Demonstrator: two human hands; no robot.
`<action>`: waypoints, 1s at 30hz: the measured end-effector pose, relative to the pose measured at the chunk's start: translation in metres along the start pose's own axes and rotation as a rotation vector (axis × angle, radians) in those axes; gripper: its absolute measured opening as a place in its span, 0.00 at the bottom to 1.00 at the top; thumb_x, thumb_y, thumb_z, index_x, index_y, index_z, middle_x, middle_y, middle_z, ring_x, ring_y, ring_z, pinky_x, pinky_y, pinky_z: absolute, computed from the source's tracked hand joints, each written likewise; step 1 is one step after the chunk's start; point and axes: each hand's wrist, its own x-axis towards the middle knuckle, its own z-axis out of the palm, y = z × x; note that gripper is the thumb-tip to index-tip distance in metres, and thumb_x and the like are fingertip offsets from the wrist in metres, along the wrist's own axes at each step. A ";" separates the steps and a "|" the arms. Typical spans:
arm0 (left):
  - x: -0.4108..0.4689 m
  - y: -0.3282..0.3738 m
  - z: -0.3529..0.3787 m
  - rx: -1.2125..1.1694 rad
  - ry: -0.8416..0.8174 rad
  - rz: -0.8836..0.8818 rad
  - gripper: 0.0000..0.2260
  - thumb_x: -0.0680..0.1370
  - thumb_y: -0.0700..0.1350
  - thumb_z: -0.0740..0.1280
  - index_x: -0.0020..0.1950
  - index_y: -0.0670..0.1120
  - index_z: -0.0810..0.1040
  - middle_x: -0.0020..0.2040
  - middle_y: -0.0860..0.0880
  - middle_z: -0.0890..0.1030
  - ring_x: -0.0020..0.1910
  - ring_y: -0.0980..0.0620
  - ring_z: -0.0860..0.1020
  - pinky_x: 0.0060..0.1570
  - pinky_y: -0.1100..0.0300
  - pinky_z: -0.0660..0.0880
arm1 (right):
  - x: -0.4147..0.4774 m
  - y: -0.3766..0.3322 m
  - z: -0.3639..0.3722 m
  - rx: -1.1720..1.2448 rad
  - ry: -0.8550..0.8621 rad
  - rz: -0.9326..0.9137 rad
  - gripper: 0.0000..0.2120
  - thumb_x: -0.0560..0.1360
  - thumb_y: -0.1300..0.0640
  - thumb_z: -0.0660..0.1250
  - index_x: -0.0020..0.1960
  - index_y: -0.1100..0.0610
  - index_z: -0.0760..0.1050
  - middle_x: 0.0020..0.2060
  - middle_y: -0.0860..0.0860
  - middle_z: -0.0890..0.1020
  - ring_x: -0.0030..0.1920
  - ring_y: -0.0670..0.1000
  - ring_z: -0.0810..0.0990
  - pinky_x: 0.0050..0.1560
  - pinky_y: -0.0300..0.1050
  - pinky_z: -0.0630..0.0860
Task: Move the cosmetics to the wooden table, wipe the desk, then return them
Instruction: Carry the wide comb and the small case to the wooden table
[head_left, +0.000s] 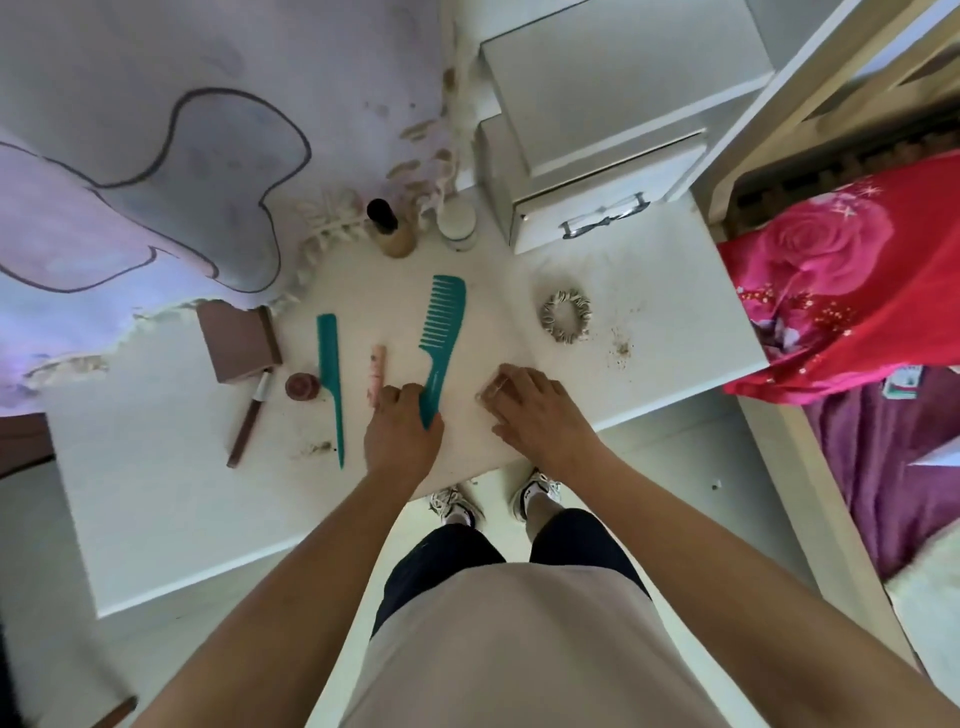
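White bench (156, 493), smooth top, dusty specks. Cosmetics all on it, none moved off yet.
Far left: flat brown box (239, 343), matte, rectangular. Below it a slim brown brush (249, 415) with a silver ferrule, lying diagonal. Just beside that, a small round brown pot (302, 387).
Teal plastic tail comb (330, 379), thin pointed handle toward the near edge. Pink tube (376, 371) next, short cylinder.
Left hand (402, 434): fingers curled round the handle of the teal wide-tooth comb (441, 332), teeth end flat on the bench.
Back edge: tan bottle (389, 228) with a black cap, white jar (458, 223) beside it.
Right hand (535, 410): fingers bent down onto the bench, something small and pale under the tips; can't tell if it's gripped.
Ruffled grey scrunchie (566, 317), then brown crumbs (621, 348). White drawer box (597, 208) behind.
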 end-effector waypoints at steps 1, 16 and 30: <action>0.002 -0.001 -0.003 -0.017 -0.019 -0.019 0.15 0.74 0.47 0.68 0.59 0.45 0.75 0.55 0.45 0.74 0.44 0.44 0.76 0.39 0.54 0.73 | 0.001 -0.003 -0.001 0.018 0.027 0.027 0.22 0.74 0.52 0.71 0.66 0.53 0.74 0.69 0.60 0.70 0.64 0.63 0.72 0.58 0.58 0.75; -0.017 -0.044 -0.088 -0.139 0.181 0.074 0.07 0.80 0.45 0.64 0.54 0.44 0.79 0.49 0.45 0.79 0.45 0.45 0.78 0.45 0.51 0.77 | 0.020 -0.046 -0.067 0.236 0.319 0.132 0.25 0.68 0.56 0.72 0.65 0.53 0.75 0.68 0.56 0.70 0.61 0.62 0.73 0.59 0.55 0.72; -0.179 -0.093 -0.140 -0.499 1.057 -0.311 0.04 0.78 0.41 0.68 0.52 0.46 0.80 0.45 0.54 0.79 0.41 0.57 0.75 0.40 0.72 0.66 | 0.062 -0.177 -0.135 0.325 0.506 -0.543 0.25 0.66 0.54 0.74 0.61 0.59 0.77 0.62 0.59 0.76 0.62 0.54 0.67 0.64 0.49 0.65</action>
